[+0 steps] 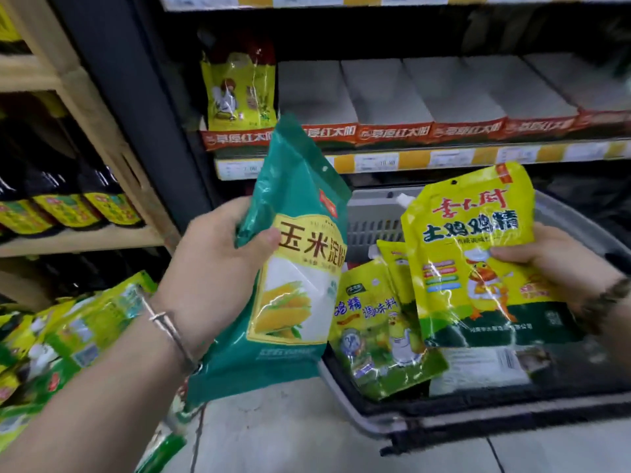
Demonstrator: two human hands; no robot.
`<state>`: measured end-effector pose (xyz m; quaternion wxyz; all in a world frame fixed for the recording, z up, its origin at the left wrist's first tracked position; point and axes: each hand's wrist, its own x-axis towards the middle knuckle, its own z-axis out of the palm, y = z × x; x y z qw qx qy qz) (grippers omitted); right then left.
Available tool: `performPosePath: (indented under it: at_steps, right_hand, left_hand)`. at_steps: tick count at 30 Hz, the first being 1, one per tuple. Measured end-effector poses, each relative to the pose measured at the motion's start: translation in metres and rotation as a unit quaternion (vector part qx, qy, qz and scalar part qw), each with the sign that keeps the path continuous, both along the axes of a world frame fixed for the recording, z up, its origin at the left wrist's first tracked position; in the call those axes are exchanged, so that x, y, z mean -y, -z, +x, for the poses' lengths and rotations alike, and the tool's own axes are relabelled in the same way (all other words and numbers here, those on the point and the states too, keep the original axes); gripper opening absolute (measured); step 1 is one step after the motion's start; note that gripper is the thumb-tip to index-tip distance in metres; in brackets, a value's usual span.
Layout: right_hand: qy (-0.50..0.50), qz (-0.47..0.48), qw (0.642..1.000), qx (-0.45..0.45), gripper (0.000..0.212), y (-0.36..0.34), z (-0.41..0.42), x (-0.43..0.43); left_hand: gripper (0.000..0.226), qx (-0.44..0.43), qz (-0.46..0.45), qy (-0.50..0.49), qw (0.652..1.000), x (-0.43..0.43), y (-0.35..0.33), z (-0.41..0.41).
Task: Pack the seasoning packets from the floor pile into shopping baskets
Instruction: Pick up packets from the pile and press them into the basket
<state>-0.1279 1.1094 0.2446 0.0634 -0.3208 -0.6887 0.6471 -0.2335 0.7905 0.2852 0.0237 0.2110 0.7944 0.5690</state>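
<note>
My left hand (218,264) grips a teal corn-starch packet (290,268) by its left edge, held upright at the frame's middle. My right hand (546,268) pinches a yellow chicken-seasoning packet (478,261) by its right edge, above the grey shopping basket (426,425). Inside the basket lie more yellow packets (375,329) and a dark packet with a white label (485,367). The floor pile of yellow-green packets (61,336) spreads at the lower left, partly behind my left forearm.
Store shelves stand ahead: grey display boxes with red fronts (392,131), one yellow packet (239,90) standing at their left. A wooden rack with dark bottles (68,199) is at the left. Pale floor tiles (273,438) lie between pile and basket.
</note>
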Motion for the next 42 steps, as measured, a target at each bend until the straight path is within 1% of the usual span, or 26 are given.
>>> performPosePath:
  at_steps: [4, 6, 8, 10, 12, 14, 17, 18, 19, 21, 22, 23, 24, 26, 28, 30, 32, 33, 35, 36, 38, 40, 42]
  right_hand:
    - [0.005, 0.017, 1.000, 0.018, 0.025, 0.009, -0.008, -0.019]
    - [0.004, 0.030, 0.999, 0.028, 0.026, 0.017, -0.012, -0.024]
    - [0.003, 0.044, 0.998, 0.034, 0.027, 0.022, -0.016, -0.030]
    - [-0.004, 0.051, 0.998, 0.035, 0.029, 0.027, -0.021, -0.033]
    - [-0.007, 0.048, 0.998, 0.039, 0.033, 0.034, -0.027, -0.036]
    - [-0.004, 0.046, 0.998, 0.046, 0.031, 0.043, -0.032, -0.040]
    - [-0.004, 0.059, 0.996, 0.063, 0.027, 0.056, -0.039, -0.043]
    - [-0.007, 0.063, 0.995, 0.074, 0.027, 0.061, -0.040, -0.043]
    - [-0.012, 0.077, 0.993, 0.089, 0.027, 0.066, -0.042, -0.044]
    - [-0.029, 0.116, 0.986, 0.114, 0.038, 0.078, -0.044, -0.047]
    - [-0.035, 0.132, 0.982, 0.128, 0.041, 0.081, -0.045, -0.048]
    - [-0.035, 0.145, 0.980, 0.134, 0.040, 0.082, -0.047, -0.047]
    - [-0.033, 0.153, 0.979, 0.132, 0.036, 0.080, -0.048, -0.044]
    - [-0.030, 0.169, 0.978, 0.120, 0.031, 0.078, -0.050, -0.039]
    - [-0.024, 0.212, 0.970, 0.117, 0.032, 0.080, -0.051, -0.036]
    - [-0.035, 0.271, 0.953, 0.135, 0.042, 0.084, -0.050, -0.030]
    - [-0.064, 0.350, 0.920, 0.167, 0.054, 0.087, -0.049, -0.024]
    - [-0.083, 0.397, 0.894, 0.191, 0.062, 0.087, -0.048, -0.022]
    - [-0.115, 0.499, 0.826, 0.235, 0.075, 0.086, -0.048, -0.022]
    - [-0.126, 0.538, 0.798, 0.240, 0.075, 0.086, -0.049, -0.022]
    - [-0.164, 0.582, 0.760, 0.238, 0.068, 0.086, -0.052, -0.022]
    - [-0.231, 0.585, 0.742, 0.233, 0.060, 0.089, -0.056, -0.015]
    - [-0.278, 0.573, 0.734, 0.236, 0.054, 0.096, -0.062, -0.007]
  left_hand:
    - [0.030, -0.002, -0.005, 0.001, 1.000, -0.022, -0.018, -0.011]
    - [0.028, -0.027, 0.022, -0.013, 0.999, -0.031, -0.030, -0.016]
    - [0.026, -0.020, 0.046, -0.019, 0.999, -0.049, -0.034, -0.022]
    - [0.025, 0.017, 0.029, -0.025, 0.999, -0.071, -0.021, -0.028]
    - [0.023, 0.071, 0.002, -0.034, 0.997, -0.094, 0.010, -0.035]
    - [0.020, 0.127, -0.007, -0.042, 0.991, -0.114, 0.044, -0.040]
    - [0.016, 0.213, -0.022, -0.083, 0.973, -0.133, 0.087, -0.049]
    - [0.010, 0.236, -0.033, -0.097, 0.966, -0.137, 0.098, -0.052]
    - [0.009, 0.257, -0.041, -0.104, 0.960, -0.141, 0.106, -0.055]
    - [0.018, 0.282, -0.044, -0.107, 0.952, -0.149, 0.114, -0.058]
    - [0.015, 0.279, -0.057, -0.107, 0.952, -0.151, 0.116, -0.058]
    - [0.010, 0.270, -0.084, -0.107, 0.953, -0.153, 0.118, -0.059]
    - [0.010, 0.255, -0.115, -0.106, 0.954, -0.153, 0.120, -0.061]
    - [0.031, 0.213, -0.196, -0.098, 0.952, -0.150, 0.125, -0.065]
    - [0.051, 0.176, -0.287, -0.082, 0.938, -0.148, 0.126, -0.061]
    - [0.067, 0.162, -0.357, -0.056, 0.918, -0.150, 0.127, -0.052]
    - [0.083, 0.135, -0.409, -0.021, 0.902, -0.152, 0.127, -0.043]
    - [0.086, 0.122, -0.426, -0.008, 0.896, -0.153, 0.127, -0.041]
    - [0.081, 0.100, -0.451, 0.013, 0.887, -0.153, 0.127, -0.038]
    - [0.077, 0.083, -0.467, 0.018, 0.880, -0.152, 0.127, -0.036]
    - [0.071, 0.027, -0.498, 0.029, 0.866, -0.153, 0.131, -0.031]
    - [0.067, -0.016, -0.518, 0.073, 0.852, -0.157, 0.136, -0.022]
    - [0.067, -0.042, -0.537, 0.123, 0.834, -0.165, 0.143, -0.015]
